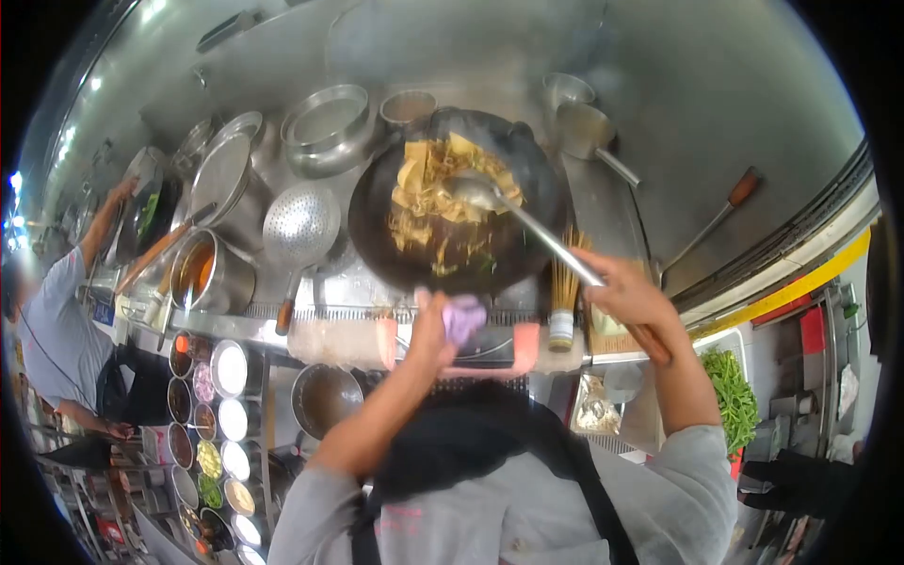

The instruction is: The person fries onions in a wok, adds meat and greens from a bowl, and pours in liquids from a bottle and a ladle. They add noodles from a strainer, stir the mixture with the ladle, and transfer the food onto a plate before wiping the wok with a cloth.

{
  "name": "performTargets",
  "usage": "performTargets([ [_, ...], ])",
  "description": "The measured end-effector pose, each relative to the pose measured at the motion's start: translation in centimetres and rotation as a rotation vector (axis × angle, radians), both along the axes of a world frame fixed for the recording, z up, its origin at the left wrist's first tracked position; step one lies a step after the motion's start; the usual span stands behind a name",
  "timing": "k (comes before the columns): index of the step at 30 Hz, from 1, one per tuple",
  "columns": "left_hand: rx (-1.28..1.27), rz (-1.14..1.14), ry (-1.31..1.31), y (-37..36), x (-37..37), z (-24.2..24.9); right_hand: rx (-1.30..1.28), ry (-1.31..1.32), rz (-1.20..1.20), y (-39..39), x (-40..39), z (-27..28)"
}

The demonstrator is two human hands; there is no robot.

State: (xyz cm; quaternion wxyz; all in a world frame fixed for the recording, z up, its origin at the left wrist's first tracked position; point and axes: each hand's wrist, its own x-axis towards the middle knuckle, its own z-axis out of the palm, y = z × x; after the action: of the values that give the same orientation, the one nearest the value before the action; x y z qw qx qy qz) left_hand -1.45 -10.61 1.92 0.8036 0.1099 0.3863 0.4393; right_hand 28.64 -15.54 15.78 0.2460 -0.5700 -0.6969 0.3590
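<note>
A large dark wok (372, 231) holds yellowish flat pieces of food (414, 184) with brown bits and a little green. My right hand (621, 287) is closed round the long handle of a metal ladle (537, 226), whose bowl rests among the food. The wooden end of its handle sticks out below my wrist. At the wok's near edge, my left hand (431, 331) grips a purple cloth (463, 320). Whether the cloth is wrapped round a wok handle is hidden. A bamboo wok brush (563, 301) stands just right of the wok.
Left of the wok lie a perforated skimmer (301, 224) and a metal pot (226, 278) with reddish liquid. A handled pan (586, 132) sits at the back right. Several ingredient bowls (229, 369) line the lower left. Leafy greens (725, 395) fill a container at right. A co-worker (61, 311) stands far left.
</note>
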Motion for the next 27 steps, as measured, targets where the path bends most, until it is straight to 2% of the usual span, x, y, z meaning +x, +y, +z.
performTargets([
  [1,0.029,-0.007,-0.020,2.6,0.3,-0.8,-0.191,0.123,-0.089,-0.7,0.0,1.2],
  [4,0.063,-0.003,0.050,6.7,1.6,-1.0,-0.236,0.268,-0.241,-0.7,0.6,0.4],
  [5,0.133,0.001,0.082,7.2,2.0,-1.2,-0.221,0.341,-0.278,0.0,0.8,-0.9],
  [8,0.086,-0.066,0.047,9.1,2.1,-4.1,-0.019,0.352,-0.387,2.4,0.7,-6.1],
  [9,0.090,-0.066,0.048,9.3,2.3,-4.5,-0.057,0.355,-0.484,2.8,-0.2,-6.3],
  [12,0.100,-0.067,0.045,10.0,2.6,-5.1,-0.057,0.308,-0.557,4.8,-1.3,-8.8],
  [15,0.085,-0.083,0.047,10.5,2.6,-5.6,-0.106,0.334,-0.523,6.2,-3.3,-10.4],
  [19,0.074,-0.084,0.069,11.0,2.7,-6.0,-0.241,0.644,-0.406,7.8,-2.7,-9.9],
  [27,0.106,-0.109,0.060,10.9,2.7,-5.8,-0.114,0.348,-0.345,17.4,-1.2,-12.0],
])
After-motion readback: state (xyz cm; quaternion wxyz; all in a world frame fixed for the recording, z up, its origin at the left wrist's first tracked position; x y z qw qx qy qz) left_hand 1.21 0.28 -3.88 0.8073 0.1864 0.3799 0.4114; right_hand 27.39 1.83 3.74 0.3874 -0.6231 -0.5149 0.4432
